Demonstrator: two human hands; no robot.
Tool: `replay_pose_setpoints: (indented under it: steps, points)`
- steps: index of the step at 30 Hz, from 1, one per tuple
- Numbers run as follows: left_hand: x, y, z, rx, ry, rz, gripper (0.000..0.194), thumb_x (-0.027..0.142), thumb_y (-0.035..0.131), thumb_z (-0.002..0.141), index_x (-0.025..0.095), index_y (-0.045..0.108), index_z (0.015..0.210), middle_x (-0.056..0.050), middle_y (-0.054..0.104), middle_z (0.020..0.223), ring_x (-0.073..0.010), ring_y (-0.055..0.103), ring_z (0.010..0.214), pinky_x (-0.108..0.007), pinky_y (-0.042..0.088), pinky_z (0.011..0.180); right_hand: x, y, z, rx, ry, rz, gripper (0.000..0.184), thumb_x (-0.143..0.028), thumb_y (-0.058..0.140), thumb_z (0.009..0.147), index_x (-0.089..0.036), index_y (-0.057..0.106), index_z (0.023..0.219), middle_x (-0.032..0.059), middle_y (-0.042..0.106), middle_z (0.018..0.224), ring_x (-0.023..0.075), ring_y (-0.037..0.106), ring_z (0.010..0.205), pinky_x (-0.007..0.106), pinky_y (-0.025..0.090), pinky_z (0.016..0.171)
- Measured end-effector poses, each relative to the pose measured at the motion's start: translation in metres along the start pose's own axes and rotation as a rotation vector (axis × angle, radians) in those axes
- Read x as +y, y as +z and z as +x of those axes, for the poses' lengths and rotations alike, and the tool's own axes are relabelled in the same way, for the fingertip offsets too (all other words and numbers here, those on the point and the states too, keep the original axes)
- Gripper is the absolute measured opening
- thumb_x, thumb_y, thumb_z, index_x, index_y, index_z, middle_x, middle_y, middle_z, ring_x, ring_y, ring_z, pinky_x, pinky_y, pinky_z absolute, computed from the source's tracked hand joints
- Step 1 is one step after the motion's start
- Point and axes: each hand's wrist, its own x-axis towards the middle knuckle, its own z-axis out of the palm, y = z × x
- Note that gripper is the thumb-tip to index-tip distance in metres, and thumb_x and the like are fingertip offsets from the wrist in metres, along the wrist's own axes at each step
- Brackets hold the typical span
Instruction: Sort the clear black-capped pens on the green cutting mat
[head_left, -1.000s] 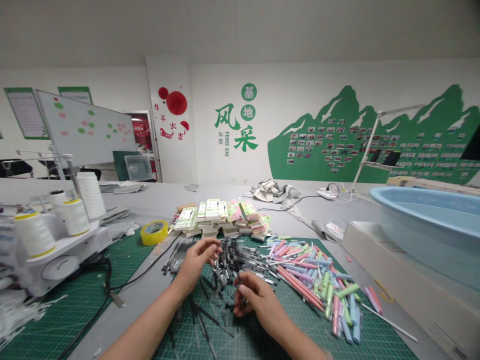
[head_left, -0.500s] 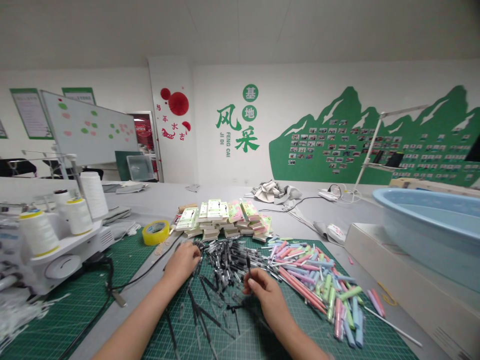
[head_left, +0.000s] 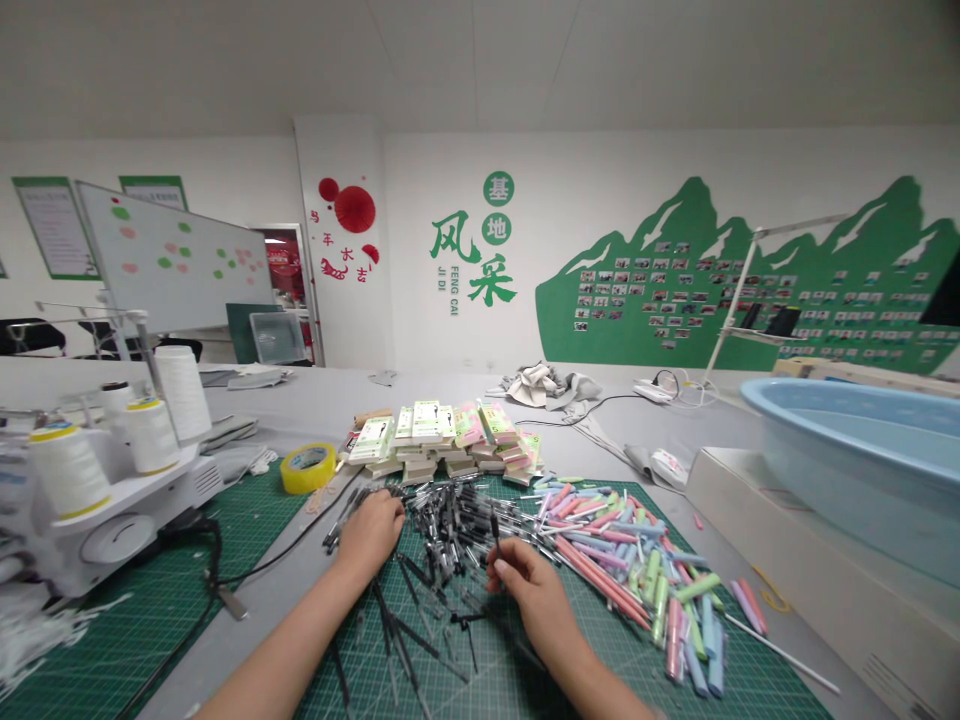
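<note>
Between the thumb and fingers of my right hand (head_left: pixel 529 580) a slim black pen part (head_left: pixel 495 527) points upward. My left hand (head_left: pixel 373 533) reaches to the left side of a heap of black and clear pen parts (head_left: pixel 454 520); its fingers are curled, and what they hold, if anything, is hidden. Several long black sticks (head_left: pixel 397 625) lie loose on the green cutting mat (head_left: pixel 600 670) between my forearms. To the right of my right hand spreads a pile of pink, blue, green and purple pen barrels (head_left: pixel 622 545).
Small printed boxes (head_left: pixel 427 420) are stacked behind the heap. Yellow tape (head_left: pixel 308 468) and a sewing machine (head_left: pixel 127 530) with thread cones stand at left, its black cable on the mat. At right a blue basin (head_left: pixel 862 440) rests on a white box (head_left: pixel 817 560). Crumpled cloth (head_left: pixel 547 385) lies farther back.
My left hand has shifted slightly right and down at the heap, uncovering more pen parts to its left. The right hand keeps its hold on the black pen part.
</note>
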Motion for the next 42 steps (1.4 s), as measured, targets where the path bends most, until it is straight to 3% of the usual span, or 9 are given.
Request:
replay_pose_setpoints:
  steps: [20,25,30,36,42]
  points:
    - [0.000,0.003,0.001,0.012,0.029,-0.011,0.019,0.017,0.047,0.081,0.020,0.066,0.083,-0.008,0.057,0.091,-0.0218,0.050,0.095,-0.030,0.038,0.079,0.001,0.001,0.000,-0.012,0.010,-0.001,0.008,-0.023,0.052,0.077,-0.019,0.059,0.079,0.0002,0.058,0.072,0.0169,0.057,0.065,0.029,0.043,0.065]
    - [0.020,-0.006,-0.005,0.019,0.192,-0.178,0.014,0.021,0.051,0.080,0.022,0.065,0.081,-0.005,0.058,0.089,-0.0207,0.050,0.093,-0.029,0.037,0.081,0.001,0.001,0.001,-0.014,0.007,0.013,0.008,-0.023,0.052,0.077,-0.019,0.058,0.080,0.0006,0.058,0.072,0.0171,0.057,0.065,0.029,0.044,0.064]
    - [0.045,-0.010,-0.014,-0.120,0.378,-0.313,0.007,0.023,0.059,0.076,0.024,0.065,0.077,-0.001,0.059,0.086,-0.0184,0.051,0.089,-0.027,0.037,0.078,0.000,0.000,0.000,-0.016,-0.003,-0.013,0.008,-0.021,0.051,0.077,-0.018,0.058,0.080,0.0002,0.058,0.071,0.0167,0.057,0.065,0.028,0.043,0.065]
    - [0.048,-0.005,-0.017,-0.179,0.396,-0.241,0.010,0.017,0.060,0.072,0.023,0.065,0.077,0.000,0.057,0.088,-0.0178,0.049,0.090,-0.026,0.036,0.077,0.001,0.000,0.000,-0.022,-0.021,-0.003,0.009,-0.019,0.050,0.077,-0.018,0.058,0.081,0.0001,0.059,0.071,0.0166,0.057,0.065,0.028,0.042,0.064]
    - [0.048,-0.005,-0.018,-0.156,0.480,-0.101,0.015,0.014,0.056,0.076,0.024,0.065,0.082,-0.001,0.057,0.090,-0.0177,0.049,0.090,-0.026,0.035,0.072,0.000,0.000,0.000,-0.021,-0.012,-0.008,0.010,-0.017,0.050,0.077,-0.018,0.058,0.081,0.0001,0.059,0.071,0.0169,0.057,0.064,0.028,0.042,0.064]
